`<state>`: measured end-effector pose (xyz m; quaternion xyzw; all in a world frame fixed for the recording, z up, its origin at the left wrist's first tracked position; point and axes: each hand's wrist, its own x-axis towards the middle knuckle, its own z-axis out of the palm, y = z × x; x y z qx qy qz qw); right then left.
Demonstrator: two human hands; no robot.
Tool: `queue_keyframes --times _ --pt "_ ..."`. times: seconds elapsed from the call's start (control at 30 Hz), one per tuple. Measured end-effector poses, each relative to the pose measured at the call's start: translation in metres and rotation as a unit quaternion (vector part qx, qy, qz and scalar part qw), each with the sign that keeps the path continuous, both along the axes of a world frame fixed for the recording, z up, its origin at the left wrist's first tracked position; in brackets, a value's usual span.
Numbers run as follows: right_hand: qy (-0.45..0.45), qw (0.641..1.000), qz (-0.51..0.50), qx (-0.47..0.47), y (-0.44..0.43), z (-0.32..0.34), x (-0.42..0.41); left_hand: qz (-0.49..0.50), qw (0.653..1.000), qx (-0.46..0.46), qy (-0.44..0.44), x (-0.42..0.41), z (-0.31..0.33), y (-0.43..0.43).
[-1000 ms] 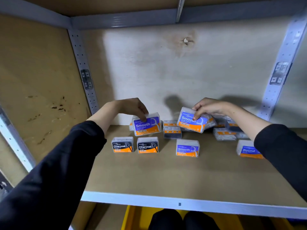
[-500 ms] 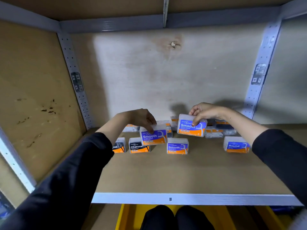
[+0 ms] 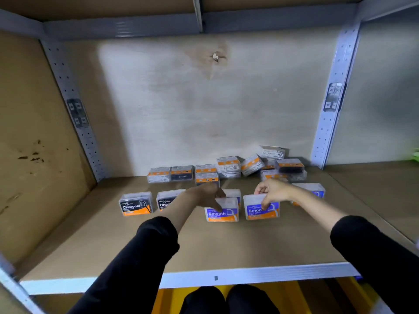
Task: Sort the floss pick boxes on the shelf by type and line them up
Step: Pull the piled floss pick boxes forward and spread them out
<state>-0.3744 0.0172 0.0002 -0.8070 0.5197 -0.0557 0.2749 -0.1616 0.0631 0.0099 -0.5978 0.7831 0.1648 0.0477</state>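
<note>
blue smooth box (image 3: 222, 215) in left hand (image 3: 207, 197), twin (image 3: 255, 211) in right hand (image 3: 273, 190).

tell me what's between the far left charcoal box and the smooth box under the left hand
One more charcoal box, partly hidden by the left arm, whose hand holds that smooth box. The head view shows it.

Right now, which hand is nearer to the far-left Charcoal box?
Left. The left hand holds the left Smooth box, beyond the second Charcoal box to the right of the far-left Charcoal box; the right hand holds the right Smooth box, farther right still.
</note>
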Motion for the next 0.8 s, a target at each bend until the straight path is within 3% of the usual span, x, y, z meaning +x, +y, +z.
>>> queue_keyframes --times 0.3,0.5,0.8 --pt "-0.013 1.000 -0.002 -0.008 -0.003 -0.021 0.002 -0.066 0.996 -0.063 -0.019 -0.002 -0.013 -0.002" --pt "0.067 0.987 0.045 -0.141 0.005 -0.016 0.002 -0.087 0.986 -0.133 -0.049 0.000 -0.024 0.004" --pt "0.125 0.974 0.072 -0.172 0.012 -0.028 0.002 -0.092 0.974 -0.179 -0.104 -0.004 -0.039 0.007"
